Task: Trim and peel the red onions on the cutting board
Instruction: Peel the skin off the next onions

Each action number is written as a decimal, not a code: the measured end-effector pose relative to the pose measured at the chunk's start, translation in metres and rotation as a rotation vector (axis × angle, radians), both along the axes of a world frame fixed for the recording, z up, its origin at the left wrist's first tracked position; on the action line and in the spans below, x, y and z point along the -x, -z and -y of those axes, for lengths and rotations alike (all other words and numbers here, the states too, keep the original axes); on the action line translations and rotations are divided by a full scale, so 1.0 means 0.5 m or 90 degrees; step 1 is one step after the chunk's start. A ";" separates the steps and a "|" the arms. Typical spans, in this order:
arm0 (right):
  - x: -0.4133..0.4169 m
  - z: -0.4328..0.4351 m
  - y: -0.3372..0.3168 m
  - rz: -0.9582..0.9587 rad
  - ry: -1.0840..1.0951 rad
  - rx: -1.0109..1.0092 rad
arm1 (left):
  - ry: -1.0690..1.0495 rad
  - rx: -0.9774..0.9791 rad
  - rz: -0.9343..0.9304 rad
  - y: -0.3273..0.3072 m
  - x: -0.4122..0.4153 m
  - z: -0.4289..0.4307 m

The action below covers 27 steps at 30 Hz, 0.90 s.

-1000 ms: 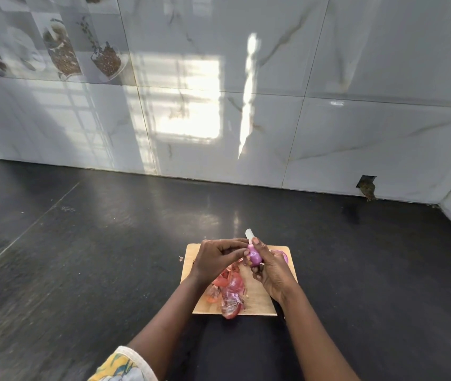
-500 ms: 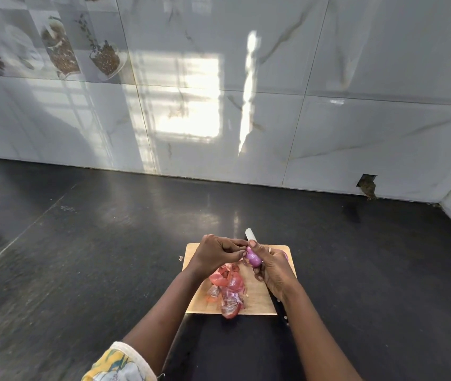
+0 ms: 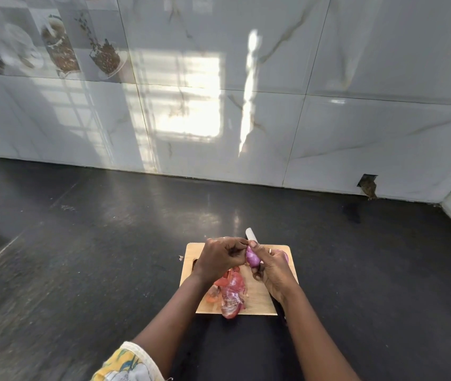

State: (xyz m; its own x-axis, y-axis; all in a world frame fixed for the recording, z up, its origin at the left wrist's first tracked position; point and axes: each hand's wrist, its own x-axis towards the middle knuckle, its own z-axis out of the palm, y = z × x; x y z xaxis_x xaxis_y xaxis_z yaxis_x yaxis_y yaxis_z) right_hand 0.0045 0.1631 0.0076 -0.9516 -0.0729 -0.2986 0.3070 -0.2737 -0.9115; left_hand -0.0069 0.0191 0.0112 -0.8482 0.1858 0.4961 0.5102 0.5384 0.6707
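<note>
While both hands meet over the far half of the pale wooden cutting board [image 3: 282, 298], a small, glossy purple onion [image 3: 252, 258] sits between them, lifted off the wood. The left hand [image 3: 218, 259] is curled, its fingertips pinching at the onion's top. The right hand [image 3: 271, 268] is closed round a knife [image 3: 251, 234] and its thumb lies on the bulb. The flat white blade pokes up past that thumb, and a dark bit of handle shows below the wrist. A second onion [image 3: 284, 255] peeks out, pinkish and round, behind the right knuckles on the board's far right corner.

Papery skins [image 3: 231, 295] – thin, crinkled, red to translucent pink – lie heaped near the middle of the board and spill just over its near edge. One pale scrap [image 3: 180, 257] lies on the counter just off the left edge, beside the slot-shaped handle hole.

Set against half a second ago, hardly anything differs: same grips, same heap, blade at the same slant.

Dark, faintly speckled countertop [image 3: 108, 257] spreads wide to the left, the right and behind the board. The glossy marbled wall tiles [image 3: 328, 133] stand well back. A yellow-patterned sleeve [image 3: 128, 364] shows at the bottom edge.
</note>
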 end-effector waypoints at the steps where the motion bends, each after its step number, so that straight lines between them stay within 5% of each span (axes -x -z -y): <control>1: -0.001 0.000 -0.001 -0.001 0.000 0.001 | -0.006 0.000 -0.002 0.002 0.000 -0.001; 12: -0.001 0.006 -0.014 -0.006 -0.035 0.094 | -0.015 -0.167 0.037 -0.002 -0.015 0.006; 27: 0.002 0.002 -0.010 -0.007 -0.015 0.272 | -0.071 -0.048 -0.062 0.025 -0.015 0.014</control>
State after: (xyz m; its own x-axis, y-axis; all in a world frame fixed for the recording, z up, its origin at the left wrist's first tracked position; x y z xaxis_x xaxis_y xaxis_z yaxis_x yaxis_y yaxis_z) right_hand 0.0036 0.1619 0.0128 -0.9513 -0.2097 -0.2260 0.3081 -0.6208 -0.7209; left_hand 0.0003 0.0119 -0.0014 -0.8086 0.0525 0.5860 0.5149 0.5450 0.6617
